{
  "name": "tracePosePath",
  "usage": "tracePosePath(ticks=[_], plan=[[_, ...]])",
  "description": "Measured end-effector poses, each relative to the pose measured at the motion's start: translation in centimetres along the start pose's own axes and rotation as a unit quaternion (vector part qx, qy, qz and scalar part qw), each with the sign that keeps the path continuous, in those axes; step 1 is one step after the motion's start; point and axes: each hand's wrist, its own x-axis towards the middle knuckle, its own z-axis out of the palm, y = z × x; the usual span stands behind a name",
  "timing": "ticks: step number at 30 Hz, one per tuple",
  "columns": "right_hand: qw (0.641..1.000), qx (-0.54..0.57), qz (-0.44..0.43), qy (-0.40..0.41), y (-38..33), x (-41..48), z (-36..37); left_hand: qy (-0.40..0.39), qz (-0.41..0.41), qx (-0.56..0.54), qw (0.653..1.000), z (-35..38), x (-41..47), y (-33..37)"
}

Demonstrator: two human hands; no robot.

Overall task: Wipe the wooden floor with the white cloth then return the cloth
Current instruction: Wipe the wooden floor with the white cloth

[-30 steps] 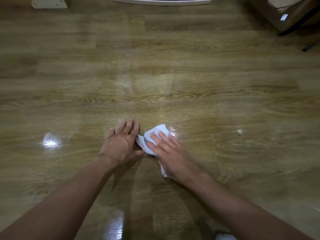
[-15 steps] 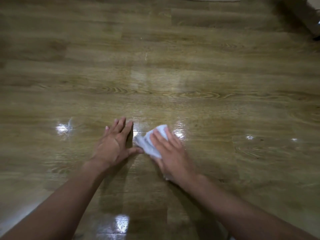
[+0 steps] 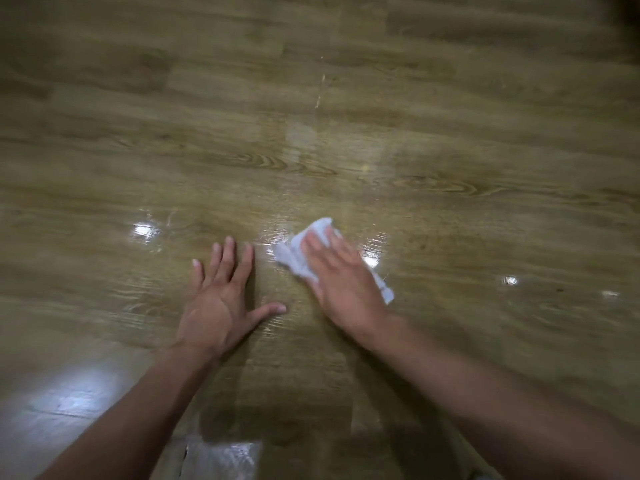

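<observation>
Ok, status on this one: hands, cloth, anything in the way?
Left hand flat on the wooden floor, empty. Right hand flat, pressing the white cloth down. No obstacle seen near the cloth.

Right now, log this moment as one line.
phase: wipe | right hand: flat on white cloth | left hand: flat on wooden floor | cloth return: not yet done

A single head-worn view looks steeply down, close over the wooden floor [image 3: 450, 150].
</observation>
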Motion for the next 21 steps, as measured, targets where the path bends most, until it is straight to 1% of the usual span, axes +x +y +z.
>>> tracePosePath(ticks=[1, 3, 4, 5, 7, 11, 13, 15, 16, 17, 19, 21], plan=[[0.998, 0.000, -0.058, -0.011, -1.2, -1.3, 0.5, -0.016, 0.001, 0.002, 1.000, 0.1, 0.0, -0.2], [0.987, 0.001, -0.156, -0.034, -0.4, -1.7, 0.6, -0.047, -0.004, 0.010, 0.999, -0.1, 0.5, -0.3], [0.983, 0.001, -0.179, -0.029, 0.9, -1.0, 0.5, -0.060, -0.006, 0.016, 0.998, -0.2, 0.6, -0.3], [0.984, -0.002, -0.175, -0.024, 2.1, 0.0, 0.5, -0.067, -0.007, 0.022, 0.998, -0.3, 0.8, -0.2], [0.992, -0.012, -0.128, -0.007, 4.4, 2.8, -0.3, -0.077, -0.002, 0.040, 0.996, -0.5, 1.0, -0.1], [0.999, -0.025, -0.017, -0.026, 6.6, 5.5, -2.7, -0.103, -0.002, 0.069, 0.992, -1.3, 1.3, 0.3], [0.999, 0.013, 0.031, 0.009, 5.2, 5.5, -2.4, -0.110, -0.001, 0.074, 0.991, -1.5, 1.3, 0.6], [0.993, 0.054, 0.097, 0.047, 1.9, 4.0, -1.4, -0.109, 0.003, 0.072, 0.991, -1.2, 1.2, 0.5], [0.990, 0.078, 0.100, 0.053, 0.1, 2.6, -0.6, -0.103, 0.007, 0.068, 0.992, -1.0, 1.2, 0.3], [0.993, 0.085, 0.067, 0.049, -1.5, 0.9, 0.3, -0.098, 0.012, 0.059, 0.993, -1.1, 1.2, 0.0], [0.996, 0.064, -0.055, 0.015, -3.0, -2.4, 1.3, -0.100, 0.027, 0.033, 0.994, -1.4, 1.1, -0.7], [0.986, 0.034, -0.160, -0.033, -1.0, -3.4, 1.0, -0.102, 0.034, 0.018, 0.994, -1.6, 0.9, -1.2]])
